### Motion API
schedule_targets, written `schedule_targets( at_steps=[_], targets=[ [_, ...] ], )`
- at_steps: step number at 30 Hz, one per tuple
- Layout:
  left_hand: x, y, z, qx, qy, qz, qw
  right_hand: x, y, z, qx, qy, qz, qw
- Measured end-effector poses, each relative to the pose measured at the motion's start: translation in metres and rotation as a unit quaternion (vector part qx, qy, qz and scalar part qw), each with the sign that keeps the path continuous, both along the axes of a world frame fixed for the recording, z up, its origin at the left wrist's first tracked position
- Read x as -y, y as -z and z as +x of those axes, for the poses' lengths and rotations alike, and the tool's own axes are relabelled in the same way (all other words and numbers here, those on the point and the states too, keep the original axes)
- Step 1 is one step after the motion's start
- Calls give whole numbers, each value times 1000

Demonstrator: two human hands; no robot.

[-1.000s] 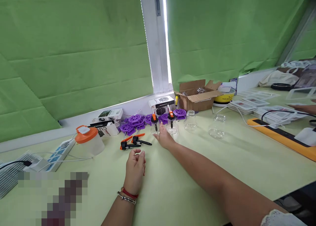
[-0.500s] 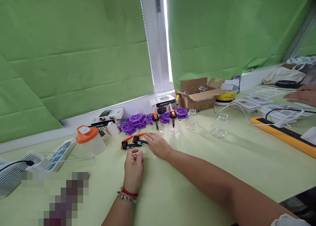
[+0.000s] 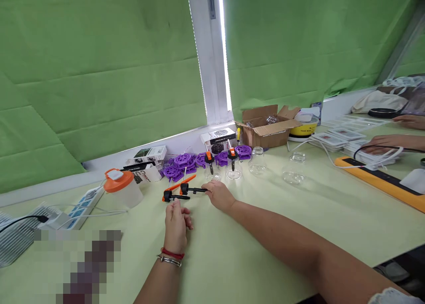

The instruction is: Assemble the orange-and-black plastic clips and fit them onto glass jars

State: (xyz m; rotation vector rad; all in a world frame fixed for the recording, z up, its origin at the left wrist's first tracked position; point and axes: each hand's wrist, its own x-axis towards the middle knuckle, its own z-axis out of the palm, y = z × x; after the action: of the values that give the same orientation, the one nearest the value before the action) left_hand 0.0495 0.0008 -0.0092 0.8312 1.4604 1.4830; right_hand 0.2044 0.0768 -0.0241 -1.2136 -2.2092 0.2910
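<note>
Two black-and-orange lever pieces with black stems lie side by side on the pale green table. The fingers of my right hand (image 3: 221, 195) are closed on the stem tip of the farther lever piece (image 3: 195, 189). My left hand (image 3: 175, 226), with a red cord and a silver bangle at the wrist, has its fingers apart. Its fingertips reach the stem of the nearer lever piece (image 3: 175, 197); whether they press on it is unclear. Similar black-and-orange pieces sit on two clear glass vessels (image 3: 233, 174) just beyond my right hand.
Purple openwork discs (image 3: 183, 160) and printed boxes (image 3: 151, 153) line the wall. Two more clear vessels (image 3: 294, 173) stand rightward, near an open carton (image 3: 265, 138). An orange-lidded cup (image 3: 124, 189) and a power strip (image 3: 84, 206) are left. Another person's hand (image 3: 385, 144) is far right.
My right hand has moved slightly right and closed on the farther lever piece's stem, which has shifted. My left fingers have stretched toward the nearer piece. Another person's hands have moved at far right.
</note>
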Motion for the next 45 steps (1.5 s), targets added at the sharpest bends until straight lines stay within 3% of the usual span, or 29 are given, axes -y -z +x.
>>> schedule_targets(
  at_steps=[3, 7, 10, 11, 13, 16, 18, 20, 22, 25, 28, 31, 34, 38, 41, 45],
  targets=[
    [1, -3, -1, 14, 39, -3, 999, 25, -3, 11, -26, -54, 34, 998],
    [6, -3, 3, -22, 144, -1, 989, 59, -1, 30, 5, -134, 79, 988],
    [10, -4, 8, -33, 178, -4, 983, 68, -8, 60, -8, -101, 120, 988],
    [11, -5, 9, -35, 179, 0, 983, 67, -12, 75, -19, -60, 147, 987],
    [12, -6, 9, -42, 170, 10, 984, 61, -21, 111, -65, 103, 201, 972],
    [10, -4, 6, -45, 141, 16, 989, 43, -27, 171, -140, 377, 216, 890],
    [8, -3, 4, -40, 125, 11, 991, 32, -22, 205, -191, 514, 115, 828],
    [6, -2, 3, -34, 116, 4, 993, 24, -10, 229, -223, 567, -37, 792],
    [6, -2, 3, -29, 109, -2, 994, 18, 3, 242, -200, 550, -132, 800],
    [6, -3, 4, -28, 105, -7, 994, 13, 14, 249, -170, 553, -164, 799],
    [8, -4, 5, -19, 109, -4, 994, 13, 11, 244, -226, 563, -116, 786],
    [9, -6, 5, 1, 113, 0, 994, 21, -2, 225, -263, 524, -15, 810],
    [10, -7, 6, 14, 113, 3, 994, 35, -16, 189, -224, 431, 108, 867],
    [10, -7, 5, 23, 110, 10, 994, 51, -23, 140, -99, 197, 166, 961],
    [9, -7, 3, 31, 109, 17, 993, 56, -20, 124, -66, 106, 119, 985],
    [10, -8, 3, 37, 106, 26, 993, 58, -16, 124, -75, 77, 60, 992]
  ],
)
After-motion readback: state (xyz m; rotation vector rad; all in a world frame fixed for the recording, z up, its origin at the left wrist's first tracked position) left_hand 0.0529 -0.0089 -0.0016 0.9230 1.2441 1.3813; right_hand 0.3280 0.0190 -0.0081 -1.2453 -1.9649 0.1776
